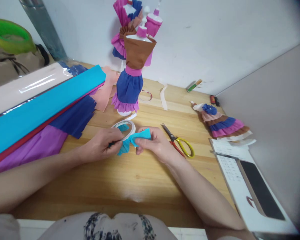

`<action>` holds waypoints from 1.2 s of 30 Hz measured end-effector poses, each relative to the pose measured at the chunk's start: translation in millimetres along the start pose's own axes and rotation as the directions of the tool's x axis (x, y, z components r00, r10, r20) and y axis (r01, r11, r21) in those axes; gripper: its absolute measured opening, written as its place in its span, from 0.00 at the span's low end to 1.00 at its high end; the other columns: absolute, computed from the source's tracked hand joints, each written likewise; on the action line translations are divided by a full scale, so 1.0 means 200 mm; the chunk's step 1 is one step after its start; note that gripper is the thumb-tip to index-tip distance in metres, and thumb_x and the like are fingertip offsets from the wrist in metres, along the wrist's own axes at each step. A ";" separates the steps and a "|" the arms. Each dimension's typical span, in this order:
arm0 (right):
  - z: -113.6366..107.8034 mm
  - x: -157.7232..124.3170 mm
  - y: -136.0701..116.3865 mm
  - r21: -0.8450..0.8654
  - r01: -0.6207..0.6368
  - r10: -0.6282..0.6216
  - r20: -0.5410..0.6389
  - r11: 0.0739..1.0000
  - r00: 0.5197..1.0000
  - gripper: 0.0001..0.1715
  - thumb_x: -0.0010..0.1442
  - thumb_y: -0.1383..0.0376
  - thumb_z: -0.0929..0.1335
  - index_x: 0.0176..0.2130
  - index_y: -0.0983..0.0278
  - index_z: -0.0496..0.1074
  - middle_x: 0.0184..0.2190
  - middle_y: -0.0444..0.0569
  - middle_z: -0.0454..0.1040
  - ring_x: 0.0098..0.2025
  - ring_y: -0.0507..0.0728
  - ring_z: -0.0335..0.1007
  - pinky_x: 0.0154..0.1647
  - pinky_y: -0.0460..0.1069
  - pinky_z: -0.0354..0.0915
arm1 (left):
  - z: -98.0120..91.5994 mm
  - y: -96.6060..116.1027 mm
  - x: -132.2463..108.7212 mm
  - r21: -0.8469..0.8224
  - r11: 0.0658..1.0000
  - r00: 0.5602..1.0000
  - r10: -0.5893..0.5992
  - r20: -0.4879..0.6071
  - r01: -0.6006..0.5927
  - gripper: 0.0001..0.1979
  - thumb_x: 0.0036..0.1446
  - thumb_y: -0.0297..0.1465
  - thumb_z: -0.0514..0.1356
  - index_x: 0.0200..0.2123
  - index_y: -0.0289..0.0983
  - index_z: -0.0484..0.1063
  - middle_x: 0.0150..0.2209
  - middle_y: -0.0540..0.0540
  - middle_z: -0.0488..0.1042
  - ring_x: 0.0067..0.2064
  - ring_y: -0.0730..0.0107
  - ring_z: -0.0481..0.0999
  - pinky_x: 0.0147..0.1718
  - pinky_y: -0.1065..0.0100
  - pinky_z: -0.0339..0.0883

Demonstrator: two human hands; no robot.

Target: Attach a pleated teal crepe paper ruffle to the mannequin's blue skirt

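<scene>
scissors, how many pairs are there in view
1: the scissors lie on the table, just right of the right hand. Others could be hidden under the coloured paper at left.

L hand (103,144) just by tape roll (133,127), R hand (158,145) pinching turq. strip (141,134); scissors (173,137) nr R hand, mannequin (130,85) behind roll

Your one view comes from a camera on your head, facing forward and steeply down past your shirt front (125,230) at the bottom edge. It stands close above the table (102,190), with your left hand (103,145) and right hand (156,145) near mid-frame, and reaches up to the wall (195,40) behind.
</scene>
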State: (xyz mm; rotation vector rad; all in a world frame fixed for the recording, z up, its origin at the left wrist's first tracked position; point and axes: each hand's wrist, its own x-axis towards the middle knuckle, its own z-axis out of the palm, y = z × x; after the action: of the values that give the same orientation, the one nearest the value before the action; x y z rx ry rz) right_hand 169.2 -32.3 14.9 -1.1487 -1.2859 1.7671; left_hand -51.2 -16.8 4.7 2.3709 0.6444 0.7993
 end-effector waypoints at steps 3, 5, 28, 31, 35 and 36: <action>0.01 -0.01 -0.01 -0.067 0.039 -0.042 -0.039 0.997 0.998 0.15 0.49 0.57 0.76 0.26 0.63 0.70 0.19 0.42 0.74 0.22 0.51 0.71 0.28 0.48 0.71 | 0.01 0.00 0.00 -0.003 1.000 1.000 0.002 -0.005 -0.002 0.14 0.63 0.22 0.52 0.25 0.35 0.65 0.23 0.52 0.65 0.26 0.76 0.64 0.26 0.73 0.56; 0.02 -0.01 -0.01 -0.147 0.053 -0.066 -0.087 0.988 0.994 0.13 0.50 0.59 0.75 0.26 0.63 0.69 0.20 0.42 0.74 0.22 0.51 0.71 0.27 0.48 0.69 | 0.01 0.00 0.00 -0.011 1.000 1.000 -0.005 0.003 0.005 0.14 0.63 0.22 0.52 0.25 0.36 0.65 0.23 0.52 0.66 0.26 0.76 0.65 0.27 0.73 0.57; 0.02 -0.02 -0.02 -0.354 0.148 -0.200 -0.115 0.923 0.973 0.09 0.53 0.59 0.71 0.29 0.63 0.72 0.22 0.44 0.74 0.24 0.51 0.67 0.27 0.47 0.63 | 0.02 0.00 0.00 0.038 0.999 1.000 -0.007 0.008 0.007 0.15 0.64 0.23 0.51 0.23 0.37 0.61 0.22 0.51 0.65 0.25 0.75 0.63 0.26 0.71 0.56; 0.02 -0.02 -0.02 -0.273 0.120 -0.157 -0.119 0.955 0.980 0.11 0.52 0.58 0.73 0.29 0.62 0.72 0.23 0.44 0.75 0.25 0.52 0.70 0.28 0.47 0.66 | 0.02 -0.01 0.00 0.031 0.999 1.000 -0.011 0.016 0.010 0.15 0.64 0.24 0.51 0.24 0.37 0.62 0.23 0.51 0.65 0.25 0.74 0.64 0.26 0.71 0.56; 0.03 -0.01 -0.01 -0.202 0.090 -0.113 -0.103 0.975 0.988 0.13 0.49 0.59 0.75 0.28 0.62 0.70 0.24 0.44 0.76 0.27 0.53 0.72 0.29 0.48 0.68 | 0.03 -0.02 0.00 0.026 0.999 1.000 0.021 -0.007 -0.021 0.15 0.65 0.25 0.51 0.24 0.38 0.60 0.22 0.51 0.65 0.25 0.74 0.63 0.26 0.71 0.57; 0.03 -0.01 -0.01 -0.207 0.090 -0.112 -0.097 0.974 0.989 0.13 0.49 0.59 0.75 0.28 0.62 0.70 0.24 0.44 0.75 0.26 0.52 0.72 0.28 0.47 0.67 | 0.03 -0.02 0.00 0.025 0.999 0.999 0.031 -0.015 -0.031 0.15 0.65 0.24 0.52 0.24 0.38 0.60 0.22 0.51 0.65 0.25 0.74 0.63 0.26 0.71 0.57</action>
State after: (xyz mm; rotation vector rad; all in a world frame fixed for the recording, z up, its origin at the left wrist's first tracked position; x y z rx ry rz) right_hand 164.4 -36.7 18.1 -1.2495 -1.4574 1.5061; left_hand -48.3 -16.2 -2.4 2.4049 0.6289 0.8286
